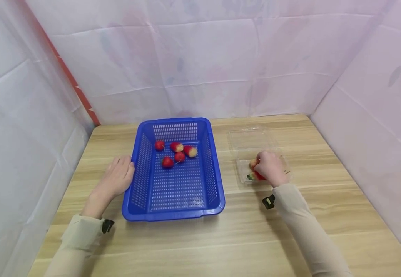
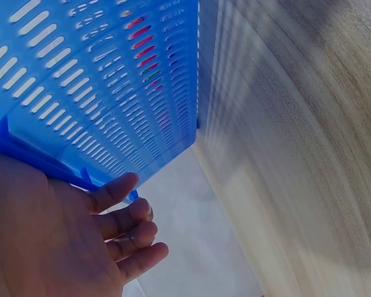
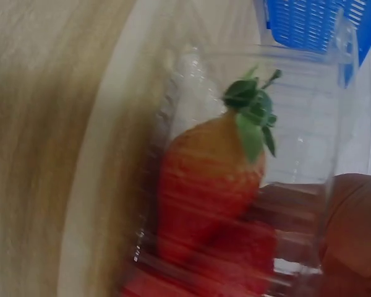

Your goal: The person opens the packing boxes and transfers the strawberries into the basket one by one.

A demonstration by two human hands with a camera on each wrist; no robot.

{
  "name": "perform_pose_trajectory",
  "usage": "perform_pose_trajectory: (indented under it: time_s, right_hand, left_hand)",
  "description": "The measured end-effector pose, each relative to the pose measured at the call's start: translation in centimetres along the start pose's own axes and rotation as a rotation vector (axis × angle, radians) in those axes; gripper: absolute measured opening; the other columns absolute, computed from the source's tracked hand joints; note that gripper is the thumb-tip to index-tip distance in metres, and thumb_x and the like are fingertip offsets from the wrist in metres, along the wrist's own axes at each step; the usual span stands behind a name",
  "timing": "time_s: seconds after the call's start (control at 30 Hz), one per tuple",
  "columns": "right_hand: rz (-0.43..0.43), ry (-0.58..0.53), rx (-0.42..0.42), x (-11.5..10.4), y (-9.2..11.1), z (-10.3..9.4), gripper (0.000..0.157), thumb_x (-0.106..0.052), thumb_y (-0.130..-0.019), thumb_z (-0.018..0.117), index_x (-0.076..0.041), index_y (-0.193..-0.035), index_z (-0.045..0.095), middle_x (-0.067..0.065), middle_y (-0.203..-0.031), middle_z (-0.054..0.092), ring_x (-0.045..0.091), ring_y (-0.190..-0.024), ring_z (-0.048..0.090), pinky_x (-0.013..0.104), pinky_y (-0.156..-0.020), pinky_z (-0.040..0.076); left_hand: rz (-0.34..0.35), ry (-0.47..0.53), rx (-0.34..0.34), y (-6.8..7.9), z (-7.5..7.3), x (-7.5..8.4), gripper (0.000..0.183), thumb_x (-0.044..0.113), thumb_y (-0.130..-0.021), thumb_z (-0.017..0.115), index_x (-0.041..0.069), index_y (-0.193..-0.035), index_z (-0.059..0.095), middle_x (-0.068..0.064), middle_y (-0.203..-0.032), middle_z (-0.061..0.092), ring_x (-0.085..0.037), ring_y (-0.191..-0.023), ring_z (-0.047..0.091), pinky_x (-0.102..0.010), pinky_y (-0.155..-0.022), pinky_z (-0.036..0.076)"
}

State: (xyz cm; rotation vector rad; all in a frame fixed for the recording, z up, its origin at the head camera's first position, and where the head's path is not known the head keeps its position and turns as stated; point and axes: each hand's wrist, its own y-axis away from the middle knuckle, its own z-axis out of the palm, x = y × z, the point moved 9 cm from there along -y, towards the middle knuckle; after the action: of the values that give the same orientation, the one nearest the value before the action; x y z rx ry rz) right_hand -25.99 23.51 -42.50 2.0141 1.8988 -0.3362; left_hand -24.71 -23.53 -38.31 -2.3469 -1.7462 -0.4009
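A blue perforated plastic basket (image 1: 172, 216) stands on the table. My left hand (image 1: 117, 177) rests against its left rim, fingers loosely extended along the outside in the left wrist view. Inside lie a red strawberry (image 1: 167, 162), two red fruits with pale ends (image 1: 190, 151) and two small round red fruits (image 1: 159, 145) with stems. To the right, my right hand (image 1: 269, 166) reaches into a clear plastic box (image 1: 241, 169) and pinches a pale-ended strawberry (image 1: 254, 163). Another strawberry (image 3: 210, 185) with green leaves lies in the box beside the fingers, partly hiding them in the right wrist view.
The box's clear lid (image 1: 249, 137) is folded back behind it. Light wood table (image 1: 172, 246) extends around the basket and box. White patterned sheets (image 1: 200, 69) hang behind and at both sides. A dark strap piece (image 1: 268, 201) is at the right wrist.
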Motion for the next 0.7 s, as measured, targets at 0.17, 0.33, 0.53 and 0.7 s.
perform_pose_trajectory:
  time_s: [0.17,0.33,0.53,0.7]
  right_hand:
    - [0.003,0.03,0.026,0.02,-0.1,0.16,0.012,-0.011,-0.079,0.071,-0.002,-0.077,0.063,0.016,-0.078,0.061,0.033,-0.072,0.056,0.048,-0.064,0.043]
    - [0.013,0.018,0.018,0.14,-0.02,0.4,0.014,-0.012,-0.079,0.072,0.0,-0.08,0.064,0.017,-0.079,0.063,0.034,-0.073,0.057,0.048,-0.065,0.044]
    - [0.022,-0.002,-0.004,0.09,0.14,0.51,0.021,-0.014,-0.08,0.074,0.003,-0.089,0.066,0.02,-0.086,0.065,0.035,-0.077,0.059,0.048,-0.068,0.045]
    - [0.016,-0.026,0.0,-0.28,0.16,0.14,0.026,-0.014,-0.081,0.075,0.006,-0.095,0.066,0.021,-0.089,0.066,0.036,-0.077,0.061,0.049,-0.069,0.046]
  left_hand:
    - [-0.006,-0.003,-0.001,0.06,-0.1,0.03,0.04,0.026,-0.106,0.02,-0.001,-0.118,0.046,-0.019,-0.112,0.051,-0.037,-0.105,0.041,-0.054,-0.089,0.034]
    - [-0.003,-0.021,-0.014,0.18,-0.14,0.33,0.037,0.025,-0.106,0.02,0.0,-0.112,0.046,-0.018,-0.108,0.05,-0.036,-0.102,0.041,-0.053,-0.086,0.034]
    - [-0.004,-0.034,-0.016,0.14,-0.03,0.3,0.035,0.025,-0.106,0.02,0.001,-0.109,0.045,-0.018,-0.105,0.048,-0.036,-0.1,0.04,-0.051,-0.085,0.034]
    - [0.002,-0.038,-0.002,-0.02,-0.09,0.22,0.033,0.024,-0.106,0.021,0.002,-0.105,0.045,-0.017,-0.101,0.047,-0.035,-0.098,0.04,-0.05,-0.083,0.034]
